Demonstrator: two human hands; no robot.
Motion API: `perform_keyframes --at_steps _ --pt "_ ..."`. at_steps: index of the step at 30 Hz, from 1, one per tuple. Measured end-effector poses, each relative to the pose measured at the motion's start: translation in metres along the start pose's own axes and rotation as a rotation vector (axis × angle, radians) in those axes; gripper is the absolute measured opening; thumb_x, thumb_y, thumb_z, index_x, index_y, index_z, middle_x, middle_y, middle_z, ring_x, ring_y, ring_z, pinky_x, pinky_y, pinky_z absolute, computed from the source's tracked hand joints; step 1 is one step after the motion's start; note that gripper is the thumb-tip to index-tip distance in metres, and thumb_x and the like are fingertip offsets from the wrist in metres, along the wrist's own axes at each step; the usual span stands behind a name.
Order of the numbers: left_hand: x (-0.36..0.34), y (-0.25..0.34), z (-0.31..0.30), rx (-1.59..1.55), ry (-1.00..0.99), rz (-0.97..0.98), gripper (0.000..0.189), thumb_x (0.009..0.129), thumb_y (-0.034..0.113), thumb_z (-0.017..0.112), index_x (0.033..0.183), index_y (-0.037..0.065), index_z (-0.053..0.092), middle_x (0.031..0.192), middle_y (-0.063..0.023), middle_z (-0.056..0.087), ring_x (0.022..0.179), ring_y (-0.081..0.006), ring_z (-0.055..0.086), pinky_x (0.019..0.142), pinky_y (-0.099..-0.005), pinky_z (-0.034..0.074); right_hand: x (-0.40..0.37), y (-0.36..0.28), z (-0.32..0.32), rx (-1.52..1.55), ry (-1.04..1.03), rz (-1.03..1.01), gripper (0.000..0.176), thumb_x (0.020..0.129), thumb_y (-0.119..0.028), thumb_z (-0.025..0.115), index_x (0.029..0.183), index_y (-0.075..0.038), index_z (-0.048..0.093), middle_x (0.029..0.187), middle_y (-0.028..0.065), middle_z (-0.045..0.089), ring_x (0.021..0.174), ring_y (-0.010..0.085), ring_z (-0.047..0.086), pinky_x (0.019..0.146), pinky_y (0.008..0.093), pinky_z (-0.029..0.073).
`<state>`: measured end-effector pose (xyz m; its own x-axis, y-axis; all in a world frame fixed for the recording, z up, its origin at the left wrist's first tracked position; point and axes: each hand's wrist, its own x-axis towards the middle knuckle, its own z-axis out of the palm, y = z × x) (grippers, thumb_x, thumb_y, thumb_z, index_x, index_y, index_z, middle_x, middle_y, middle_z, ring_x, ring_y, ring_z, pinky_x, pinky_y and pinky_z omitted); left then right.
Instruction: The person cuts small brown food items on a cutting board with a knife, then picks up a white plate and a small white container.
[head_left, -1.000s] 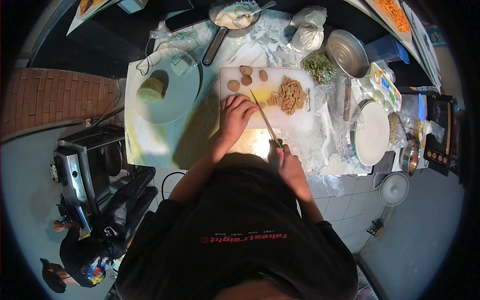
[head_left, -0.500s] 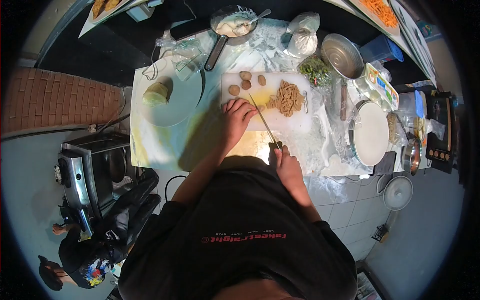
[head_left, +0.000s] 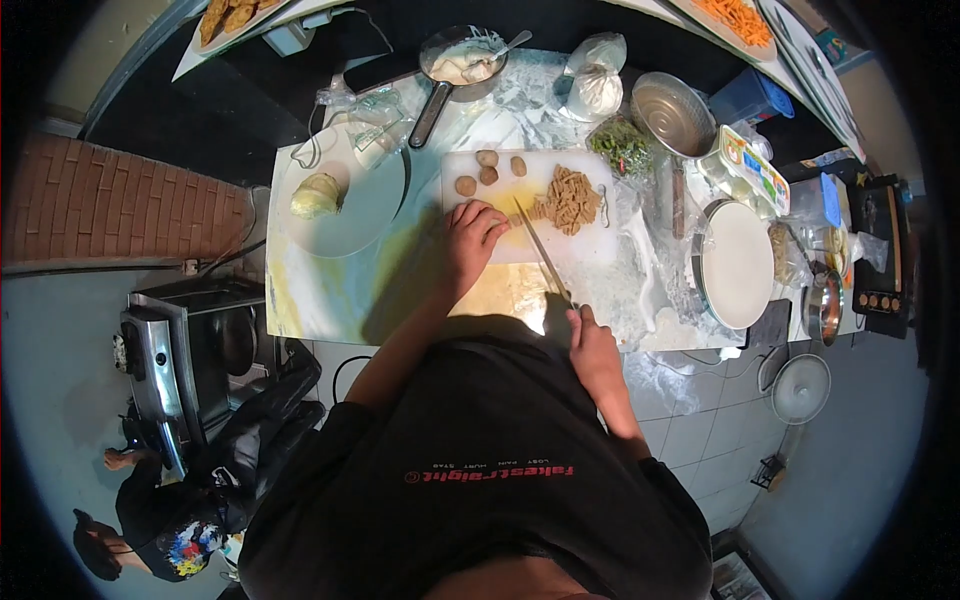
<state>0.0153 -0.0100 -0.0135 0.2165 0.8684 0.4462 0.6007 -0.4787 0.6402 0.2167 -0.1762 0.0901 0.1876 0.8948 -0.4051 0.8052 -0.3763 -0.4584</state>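
My left hand (head_left: 473,240) rests at the left of a white cutting board (head_left: 590,252), its fingers curled down on a small brown piece that looks like part of a meatball, mostly hidden. In my right hand (head_left: 594,350) is the handle of a long kitchen knife (head_left: 541,246). Its blade slants up and left over the board, the tip just right of my left fingertips. Several whole brown meatballs (head_left: 465,186) lie at the board's far left. A heap of brown sliced strips (head_left: 573,200) sits on the right side.
Left of the board stands a pale round plate (head_left: 350,235) with a cabbage (head_left: 316,196). Behind are a pan (head_left: 436,110) of white batter and a bag of white powder (head_left: 597,92). Greens (head_left: 620,146), a metal bowl (head_left: 672,115) and a white plate (head_left: 740,268) line the right. Another person (head_left: 180,510) is at lower left.
My right hand and the knife have shifted right and slightly toward me, so the blade is farther from my left fingers. My left hand stays nearly in place. The view has shifted slightly.
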Motion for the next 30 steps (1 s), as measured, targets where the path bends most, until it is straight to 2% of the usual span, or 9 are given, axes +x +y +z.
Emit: perform_keyframes --at_steps 8,15,17,26,30 --pt "0.002 -0.005 -0.011 -0.068 -0.057 -0.001 0.017 0.084 0.009 0.076 0.099 0.009 0.069 0.102 -0.0074 0.062 0.102 -0.0303 0.057 0.091 -0.0422 0.045 0.011 0.012 0.003 -0.021 0.026 0.011 0.042 0.11 -0.039 0.041 0.113 0.0 0.057 0.08 0.0348 0.067 0.08 0.0555 0.066 0.068 0.0629 0.053" --pt "-0.005 -0.008 -0.028 0.014 -0.02 0.037 0.037 0.079 0.013 0.082 0.111 0.012 0.063 0.113 -0.01 0.058 0.109 -0.0345 0.055 0.094 -0.0458 0.045 0.011 0.007 0.001 -0.028 0.008 0.015 0.042 0.11 -0.039 0.041 0.112 0.0 0.058 0.081 0.0352 0.067 0.081 0.0551 0.067 0.069 0.0625 0.054" --pt "-0.011 -0.013 -0.031 0.048 -0.086 0.029 0.04 0.078 0.015 0.083 0.111 0.012 0.062 0.114 -0.0095 0.056 0.11 -0.0351 0.055 0.095 -0.0476 0.044 0.011 0.007 0.002 -0.022 0.005 0.01 0.042 0.11 -0.039 0.041 0.112 0.0 0.058 0.081 0.0356 0.067 0.081 0.0549 0.067 0.069 0.0625 0.054" --pt "-0.012 -0.016 -0.026 -0.001 -0.084 0.004 0.032 0.079 0.016 0.082 0.104 0.013 0.063 0.112 -0.0085 0.056 0.107 -0.0345 0.055 0.094 -0.048 0.044 0.013 0.006 0.017 0.048 -0.01 -0.043 0.041 0.11 -0.038 0.043 0.112 0.0 0.058 0.081 0.0357 0.065 0.084 0.0569 0.063 0.071 0.0632 0.05" --pt "-0.01 -0.016 -0.029 0.05 -0.139 0.005 0.033 0.081 0.013 0.081 0.109 0.012 0.063 0.111 -0.0092 0.057 0.11 -0.0322 0.056 0.095 -0.0456 0.045 0.012 0.001 0.01 0.088 0.002 -0.007 0.041 0.11 -0.037 0.043 0.111 0.0 0.059 0.081 0.0364 0.064 0.084 0.0576 0.062 0.071 0.0629 0.049"
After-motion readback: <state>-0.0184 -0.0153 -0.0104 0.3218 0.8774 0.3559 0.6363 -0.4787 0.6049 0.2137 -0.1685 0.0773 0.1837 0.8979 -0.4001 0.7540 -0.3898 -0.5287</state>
